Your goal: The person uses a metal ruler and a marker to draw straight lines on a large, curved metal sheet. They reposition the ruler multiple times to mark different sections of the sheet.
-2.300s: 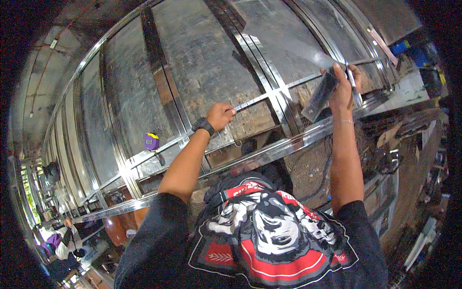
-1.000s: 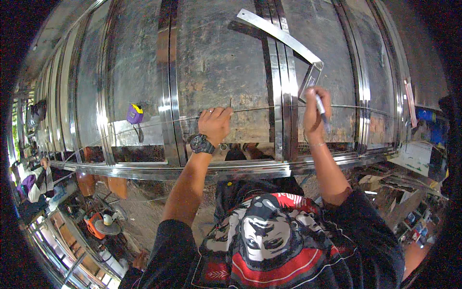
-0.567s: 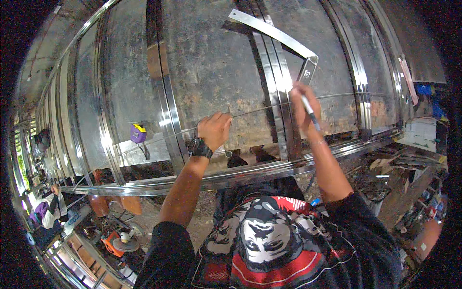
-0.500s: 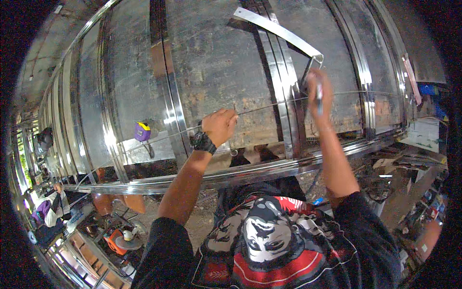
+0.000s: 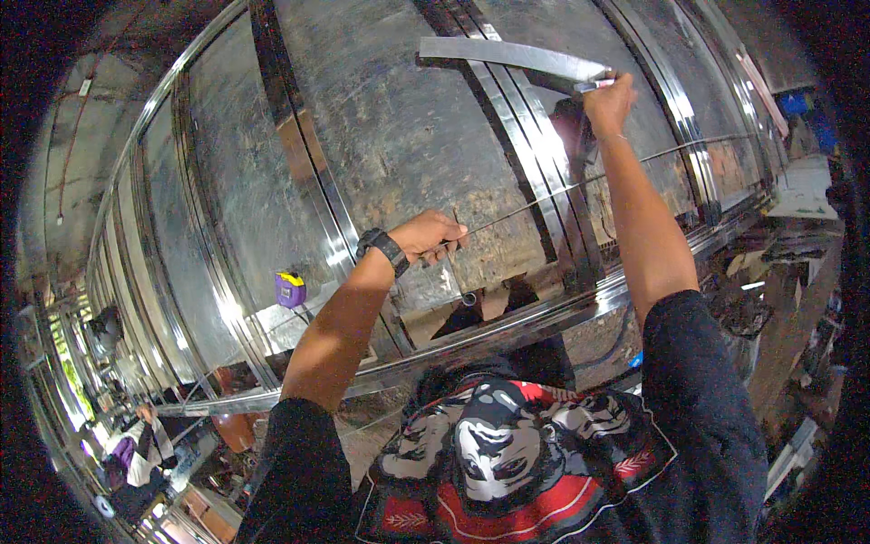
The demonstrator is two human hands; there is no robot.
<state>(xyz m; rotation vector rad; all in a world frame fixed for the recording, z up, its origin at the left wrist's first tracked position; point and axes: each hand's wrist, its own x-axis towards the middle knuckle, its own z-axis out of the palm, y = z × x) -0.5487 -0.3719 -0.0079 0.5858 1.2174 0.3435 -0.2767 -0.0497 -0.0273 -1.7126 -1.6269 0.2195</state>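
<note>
A long thin metal rod [image 5: 507,214] runs across several shiny metal bars of a large frame [image 5: 536,172]. My left hand [image 5: 428,234], with a black watch at the wrist, is closed around the rod near the middle. Farther off to the right, my right hand [image 5: 611,105] is closed at the end of a metal try square [image 5: 512,54], whose flat blade lies across the bars pointing left. A small white and red piece shows by the right fingers; its kind is unclear. Left of my left forearm, a purple and yellow tape measure [image 5: 291,290] rests on the frame.
Dark sheet metal [image 5: 381,100] lies behind the bars. The frame's polished near rail [image 5: 435,356] passes in front of my body. At the far left, another person [image 5: 136,453] is beside the frame. Scrap pieces [image 5: 761,290] lie on the right.
My right hand has moved up to the end of the try square, whose blade has turned to lie flatter across the view. My left hand stays on the rod. The view has shifted.
</note>
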